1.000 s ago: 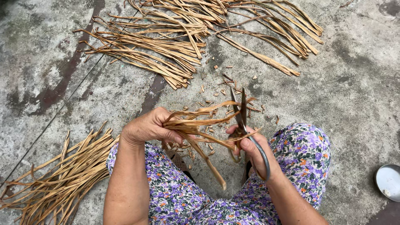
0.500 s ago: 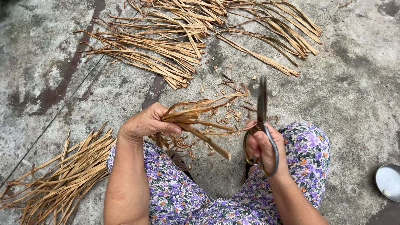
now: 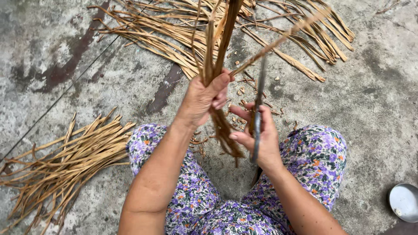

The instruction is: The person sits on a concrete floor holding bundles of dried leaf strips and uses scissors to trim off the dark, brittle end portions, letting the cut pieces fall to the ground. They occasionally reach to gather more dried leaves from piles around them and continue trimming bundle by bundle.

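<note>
The concrete floor (image 3: 370, 109) is lying grey and stained under everything, and the bundle of dried leaf strips (image 3: 217, 65) in the middle is serving as the landmark here. Beyond that bundle, a wide heap of dried strips (image 3: 165, 39) is spreading across the floor. To the left of the bundle and lower, a second pile of strips (image 3: 65, 161) is lying fanned out. Below the bundle, the person's knees in purple floral trousers (image 3: 318, 156) are framing the work. Far to the lower right of the bundle, a round metal bowl (image 3: 402, 202) is sitting at the edge of view.

The left hand (image 3: 202, 98) is closing tightly around the bundle's middle, its grip fully wrapped on the strips, holding them upright so the tops are rising out of view and the ends are hanging below the fist. The right hand (image 3: 261, 135), just right of the bundle's lower end, is holding scissors (image 3: 257, 113), its grip curled through the handles; the blades are pointing up beside the bundle, appearing nearly closed. Small cut scraps (image 3: 244, 89) are lying scattered on the floor behind the bundle.
</note>
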